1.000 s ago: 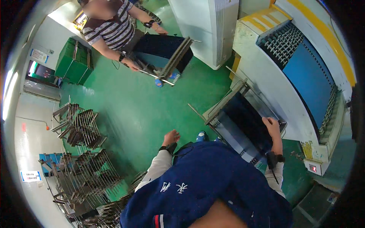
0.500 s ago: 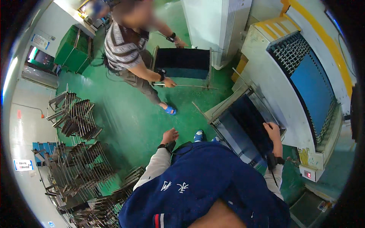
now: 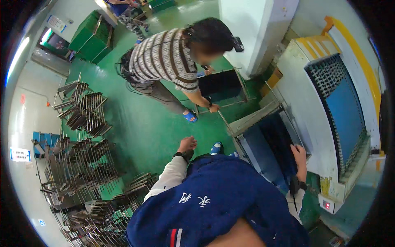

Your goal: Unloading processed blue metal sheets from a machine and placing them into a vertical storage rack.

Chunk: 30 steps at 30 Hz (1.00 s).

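My right hand (image 3: 300,155) rests on the upper edge of the dark boards standing in a metal rack (image 3: 263,138) at the mouth of a white and blue machine (image 3: 333,111); its fingers curl over the boards' edge. My left hand (image 3: 187,143) hangs free over the green floor, fingers loosely apart, holding nothing. A co-worker in a striped shirt (image 3: 164,61) bends over a second metal rack of dark boards (image 3: 220,88) on the floor ahead, one hand on its lower rail.
Stacks of empty metal racks (image 3: 82,111) and more of them (image 3: 82,177) crowd the left. Green crates (image 3: 92,35) stand at the far left. A white cabinet (image 3: 255,29) rises behind the co-worker. My blue jacket fills the lower middle.
The co-worker has come closer and set the rack of boards down on the floor by the machine, bending over it. My right hand slid slightly lower on the boards; my left barely moved.
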Motion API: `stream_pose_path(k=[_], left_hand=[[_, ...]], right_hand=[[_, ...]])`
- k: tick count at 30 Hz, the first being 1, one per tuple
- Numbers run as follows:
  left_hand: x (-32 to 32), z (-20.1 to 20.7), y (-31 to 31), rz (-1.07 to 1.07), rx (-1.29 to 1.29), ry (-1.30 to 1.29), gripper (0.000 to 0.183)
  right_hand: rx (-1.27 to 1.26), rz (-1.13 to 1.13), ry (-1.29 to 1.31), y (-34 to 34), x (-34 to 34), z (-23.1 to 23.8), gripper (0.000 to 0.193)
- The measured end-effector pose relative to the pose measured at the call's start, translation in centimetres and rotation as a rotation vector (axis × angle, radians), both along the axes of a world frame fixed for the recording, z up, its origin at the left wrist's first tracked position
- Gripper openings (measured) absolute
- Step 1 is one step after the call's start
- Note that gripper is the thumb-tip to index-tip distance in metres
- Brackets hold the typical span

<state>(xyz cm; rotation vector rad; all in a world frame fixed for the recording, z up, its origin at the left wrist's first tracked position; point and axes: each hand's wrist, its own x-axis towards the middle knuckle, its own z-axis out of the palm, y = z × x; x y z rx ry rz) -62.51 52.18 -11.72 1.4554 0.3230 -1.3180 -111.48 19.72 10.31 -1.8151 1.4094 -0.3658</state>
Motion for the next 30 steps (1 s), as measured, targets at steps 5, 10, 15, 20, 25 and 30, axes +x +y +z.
stream_pose_path(k=[5, 10, 15, 20, 25, 30], left_hand=[[0.3, 0.6, 0.0, 0.059, -0.071, 0.048, 0.015], [0.4, -1.6, -0.2, 0.035, -0.074, 0.044, 0.020], [0.9, -4.5, 0.9, -0.327, -0.144, -0.468, 0.017], [-0.3, -0.1, -0.7, 0.045, 0.062, -0.096, 0.024], [-1.0, 4.6, -1.3, 0.078, 0.105, -0.089, 0.031], [-0.1, 3.7, 0.0, 0.011, 0.050, -0.015, 0.036]], right_hand=[[-0.090, 0.022, 0.042, 0.1, 0.2, 0.3, 0.031], [-0.112, 0.068, 0.005, -0.5, -0.7, -1.1, 0.026], [-0.138, 0.160, 0.074, -1.5, -2.0, -3.1, 0.020], [-0.148, 0.153, 0.186, -2.0, -2.0, -3.2, 0.026], [0.140, 0.036, 0.282, -2.2, -0.8, -1.8, 0.028], [0.081, 0.026, 0.277, -1.6, -0.6, -1.5, 0.029]])
